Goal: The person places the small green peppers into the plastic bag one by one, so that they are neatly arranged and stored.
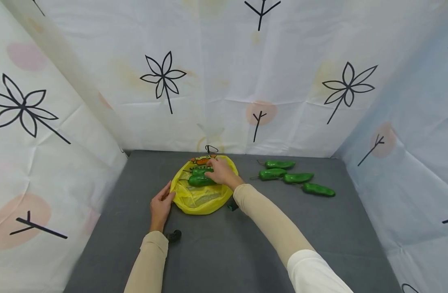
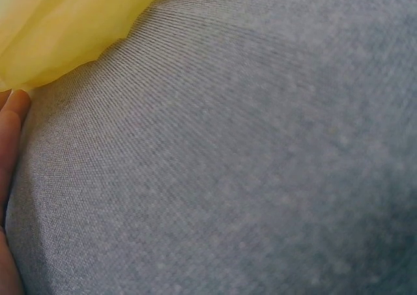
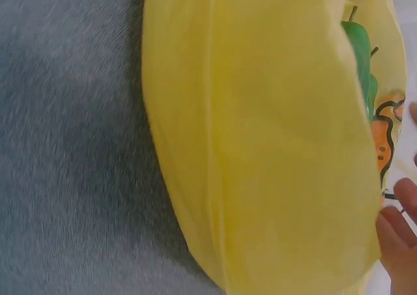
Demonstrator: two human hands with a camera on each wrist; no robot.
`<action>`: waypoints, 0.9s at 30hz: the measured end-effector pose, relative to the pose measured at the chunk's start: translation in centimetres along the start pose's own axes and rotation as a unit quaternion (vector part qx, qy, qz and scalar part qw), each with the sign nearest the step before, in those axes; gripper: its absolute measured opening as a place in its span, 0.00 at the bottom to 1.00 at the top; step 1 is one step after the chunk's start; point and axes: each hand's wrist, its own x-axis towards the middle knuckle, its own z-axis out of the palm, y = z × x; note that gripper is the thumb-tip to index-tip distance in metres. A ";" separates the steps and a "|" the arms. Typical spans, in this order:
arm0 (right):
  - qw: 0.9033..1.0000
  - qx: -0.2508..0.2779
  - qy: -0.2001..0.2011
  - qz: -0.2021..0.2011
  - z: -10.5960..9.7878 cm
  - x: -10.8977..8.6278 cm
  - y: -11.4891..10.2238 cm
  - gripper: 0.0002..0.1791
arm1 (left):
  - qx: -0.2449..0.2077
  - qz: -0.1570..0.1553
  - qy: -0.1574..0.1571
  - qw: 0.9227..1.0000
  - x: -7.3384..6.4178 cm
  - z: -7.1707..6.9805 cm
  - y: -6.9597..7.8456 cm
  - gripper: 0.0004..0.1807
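Observation:
A yellow plastic bag [image 1: 200,205] lies with its mouth spread wide on the grey table, a printed orange figure on its inner far side. Inside it are green peppers [image 1: 200,181], lying side by side with thin stems pointing left. My left hand [image 1: 161,209] pinches the bag's left rim between thumb and fingers; its fingertips [image 2: 19,103] show at the bag's edge in the left wrist view. Over the bag's right side reaches my right hand [image 1: 222,173], fingers loosely bent beside the peppers. In the right wrist view no pepper shows between its fingers [image 3: 405,194].
Several more green peppers [image 1: 297,178] lie to the right of the bag on the grey table [image 1: 224,252]. White patterned cloth [image 1: 224,81] hangs behind the table and along both sides.

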 end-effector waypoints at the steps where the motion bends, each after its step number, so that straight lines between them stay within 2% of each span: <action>1: 1.000 -0.008 0.004 0.001 -0.1 -0.1 0.0 0.28 | 0.000 0.000 0.001 1.000 0.0 0.0 0.0 0.25; 6: 0.999 -0.036 0.019 0.002 -0.2 -0.5 -0.1 0.35 | 0.018 0.021 0.012 1.000 -0.1 0.4 -0.2 0.25; 11: 0.996 -0.085 0.034 -0.013 0.0 -0.9 -0.1 0.38 | 0.031 0.063 0.047 0.996 -0.1 0.6 -0.8 0.24; 14: 0.992 -0.111 0.046 -0.022 0.1 -1.0 -0.2 0.38 | 0.024 0.077 0.060 0.995 -0.1 0.6 -1.0 0.23; 21: 0.977 -0.203 0.063 -0.032 0.0 -1.6 -0.4 0.40 | 0.009 0.064 0.049 0.997 -0.2 0.5 -1.2 0.23; 27: 0.968 -0.235 0.079 -0.037 -0.3 -2.2 -0.4 0.40 | 0.012 0.085 0.067 0.994 -0.2 0.6 -1.2 0.22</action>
